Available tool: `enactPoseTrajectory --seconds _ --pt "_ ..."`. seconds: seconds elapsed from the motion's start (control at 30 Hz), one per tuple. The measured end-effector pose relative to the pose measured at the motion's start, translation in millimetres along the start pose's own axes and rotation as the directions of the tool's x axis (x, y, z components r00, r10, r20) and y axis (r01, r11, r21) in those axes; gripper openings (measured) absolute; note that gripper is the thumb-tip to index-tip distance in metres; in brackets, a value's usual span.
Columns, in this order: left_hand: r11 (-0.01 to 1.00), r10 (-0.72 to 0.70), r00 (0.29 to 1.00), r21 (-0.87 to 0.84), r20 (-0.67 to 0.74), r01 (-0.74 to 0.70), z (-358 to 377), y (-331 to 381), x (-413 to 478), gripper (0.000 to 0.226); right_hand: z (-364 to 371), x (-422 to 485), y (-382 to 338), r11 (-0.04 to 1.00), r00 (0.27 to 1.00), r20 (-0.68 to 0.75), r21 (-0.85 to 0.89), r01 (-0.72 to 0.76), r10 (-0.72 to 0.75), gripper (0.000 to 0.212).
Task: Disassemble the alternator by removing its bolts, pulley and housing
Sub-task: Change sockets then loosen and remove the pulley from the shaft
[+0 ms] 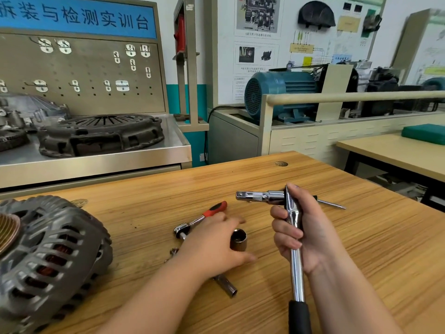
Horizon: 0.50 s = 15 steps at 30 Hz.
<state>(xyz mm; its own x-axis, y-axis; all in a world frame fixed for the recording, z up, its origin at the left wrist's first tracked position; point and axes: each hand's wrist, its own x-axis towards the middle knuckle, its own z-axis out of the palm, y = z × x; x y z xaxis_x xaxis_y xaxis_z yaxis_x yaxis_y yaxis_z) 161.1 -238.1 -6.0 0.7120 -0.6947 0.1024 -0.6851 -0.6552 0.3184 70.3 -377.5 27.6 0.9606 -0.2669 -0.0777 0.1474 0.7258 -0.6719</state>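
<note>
wooden table (385, 225) under right hand (305, 227) gripping wrench (297, 280), left hand (212, 242) touching socket (238, 241).

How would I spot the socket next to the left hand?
Look at the middle of the wooden table. The socket sits by the left hand: a short, wide metal cup, open end showing. The other socket nearby is long, thin and lying flat.

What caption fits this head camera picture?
Right hand grips chrome socket wrench; left hand spreads around dark steel socket, grey alternator nearby.
</note>
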Motion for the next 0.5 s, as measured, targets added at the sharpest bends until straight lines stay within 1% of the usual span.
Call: enactPoseTrajectory --seconds 0.03,0.07,0.1,0.13,0.17,0.2,0.23,0.27,0.3,0.33,0.37,0.4,0.43,0.47,0.5 --pt "0.999 0.014 1.000 0.045 -0.023 -0.013 5 3 2 0.055 0 1 1 1.000 1.000 -0.010 0.002 -0.006 0.006 0.029" --pt "0.999 0.020 0.998 0.046 -0.064 -0.017 8 4 4 0.037 0 1 2 1.000 1.000 -0.017 0.006 -0.015 0.015 0.028" --pt "1.000 0.004 0.993 -0.005 -0.115 -0.005 10 3 6 0.024 1 1 3 1.000 1.000 -0.021 0.010 -0.023 0.023 0.027" --pt "0.991 -0.052 0.985 -0.128 -0.165 0.031 11 0 8 0.019 0 1 3 0.999 0.999 -0.021 0.011 -0.030 0.030 0.027" --pt "0.942 -0.149 0.972 -0.324 -0.183 0.083 9 -4 9 0.015 0 1 3 0.999 0.999 -0.020 0.010 -0.035 0.035 0.029" --pt "0.819 -0.260 0.953 -0.559 -0.156 0.131 4 -7 10 0.014 0 1 3 0.999 0.999 -0.019 0.009 -0.039 0.039 0.030" --pt "0.624 -0.346 0.933 -0.767 -0.103 0.147 -2 -11 10 0.013 -1 2 4 0.999 0.999 -0.018 0.009 -0.043 0.043 0.033" --pt "0.414 -0.387 0.921 -0.901 -0.042 0.132 -8 -14 9 0.014 -1 2 4 0.999 0.999 -0.018 0.010 -0.048 0.048 0.036" --pt "0.239 -0.389 0.921 -0.965 0.004 0.106 -13 -16 7 0.016 0 4 6 0.998 0.998 -0.014 0.010 -0.057 0.057 0.039" --pt "0.112 -0.377 0.926 -0.991 0.031 0.079 -17 -16 5 0.018 0 5 8 0.998 0.998 -0.011 0.009 -0.069 0.069 0.040" --pt "0.023 -0.365 0.930 -0.998 0.044 0.056 -19 -15 4 0.020 1 6 10 0.997 0.997 -0.006 0.005 -0.082 0.082 0.040" --pt "-0.037 -0.360 0.932 -0.998 0.052 0.042 -21 -12 3 0.021 2 7 12 0.995 0.995 -0.001 0.001 -0.096 0.096 0.039" --pt "-0.075 -0.362 0.930 -0.997 0.056 0.031 -21 -9 2 0.019 3 8 14 0.994 0.994 0.005 -0.003 -0.109 0.109 0.038" --pt "-0.092 -0.373 0.926 -0.995 0.055 0.022 -22 -7 2 0.017 4 8 16 0.993 0.993 0.011 -0.006 -0.120 0.120 0.037" --pt "-0.082 -0.388 0.921 -0.997 0.046 0.015 -22 -4 1 0.017 5 8 18 0.992 0.992 0.013 -0.009 -0.129 0.129 0.036"
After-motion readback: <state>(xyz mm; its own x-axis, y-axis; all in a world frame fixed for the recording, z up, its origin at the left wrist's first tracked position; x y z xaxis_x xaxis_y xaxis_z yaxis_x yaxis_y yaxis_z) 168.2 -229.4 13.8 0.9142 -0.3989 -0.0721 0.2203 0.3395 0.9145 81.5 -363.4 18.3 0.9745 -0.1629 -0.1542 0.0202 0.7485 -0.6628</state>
